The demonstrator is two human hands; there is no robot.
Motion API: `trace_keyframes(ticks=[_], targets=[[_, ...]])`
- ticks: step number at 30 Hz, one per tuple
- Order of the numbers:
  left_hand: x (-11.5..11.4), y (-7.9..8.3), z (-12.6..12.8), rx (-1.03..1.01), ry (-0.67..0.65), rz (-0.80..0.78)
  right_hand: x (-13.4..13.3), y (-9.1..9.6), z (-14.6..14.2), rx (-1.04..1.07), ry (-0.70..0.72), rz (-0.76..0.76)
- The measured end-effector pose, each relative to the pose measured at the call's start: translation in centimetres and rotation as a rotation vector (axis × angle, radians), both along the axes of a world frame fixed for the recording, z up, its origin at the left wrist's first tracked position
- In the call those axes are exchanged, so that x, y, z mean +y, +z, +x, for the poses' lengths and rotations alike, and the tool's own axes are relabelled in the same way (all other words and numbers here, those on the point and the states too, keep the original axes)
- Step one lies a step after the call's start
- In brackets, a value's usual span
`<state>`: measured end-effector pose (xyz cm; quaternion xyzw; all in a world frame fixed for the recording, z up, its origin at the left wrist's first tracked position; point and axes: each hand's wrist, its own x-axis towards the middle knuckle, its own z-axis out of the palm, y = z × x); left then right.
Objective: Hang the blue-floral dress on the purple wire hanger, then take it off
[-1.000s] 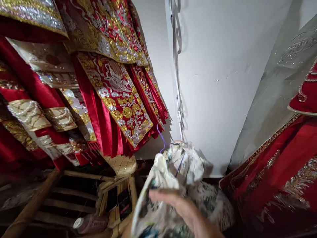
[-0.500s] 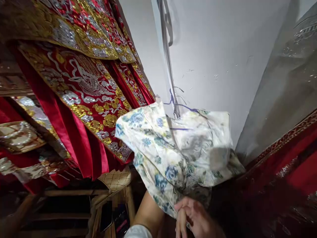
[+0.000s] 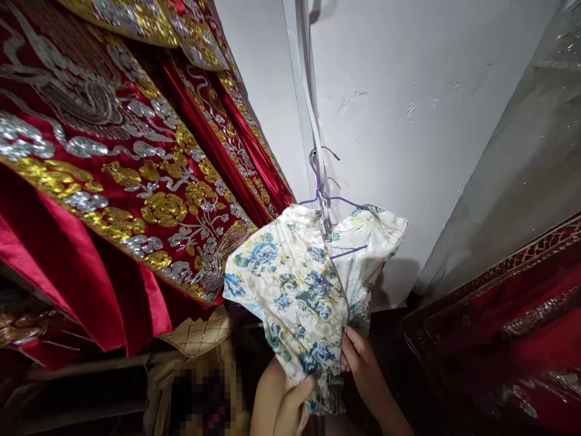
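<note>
A white short-sleeved blouse [image 3: 290, 284] with blue and green flowers hangs from a purple wire hanger [image 3: 341, 199] against the wall. Its front is partly open on the right side, where the hanger's lower bar shows. My left hand [image 3: 293, 402] has the blouse's lower left part pinched between thumb and fingers. At the front edge, a little higher up, my right hand [image 3: 361, 357] is closed on the fabric. Some fingertips of both hands are hidden by cloth.
Red cloth [image 3: 158, 181] with gold and silver embroidery hangs on the left. Below it stands a wooden chair or stool with a padded seat [image 3: 200, 332]. A pale strip [image 3: 299, 79] runs down the white wall [image 3: 408, 139]. More red decorated fabric [image 3: 521, 327] lies at right under clear plastic.
The blouse, blurred and spread wide before, now hangs narrower and straighter. My right hand has moved up to its front edge; my left hand has come into view at the lower part. The view has shifted closer.
</note>
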<state>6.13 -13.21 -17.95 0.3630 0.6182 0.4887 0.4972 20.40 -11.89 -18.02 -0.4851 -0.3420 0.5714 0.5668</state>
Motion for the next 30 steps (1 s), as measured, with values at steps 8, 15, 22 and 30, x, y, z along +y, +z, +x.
trace_keyframes(ticks=[8,15,22,30], targets=[[1.2,-3.5,0.2,-0.069,0.282,0.173,-1.7,1.3,-0.2,0.055,-0.207,0.019],[0.4,-1.9,2.5,0.279,-0.148,0.409,-2.2,1.1,-0.1,-0.062,-0.016,0.064],[3.1,-1.3,4.4,0.502,-0.454,0.635,-0.8,2.3,1.9,-0.207,0.074,0.095],[2.0,-4.1,9.6,0.496,-0.460,0.603,7.9,16.2,5.1,-0.295,-0.068,0.331]])
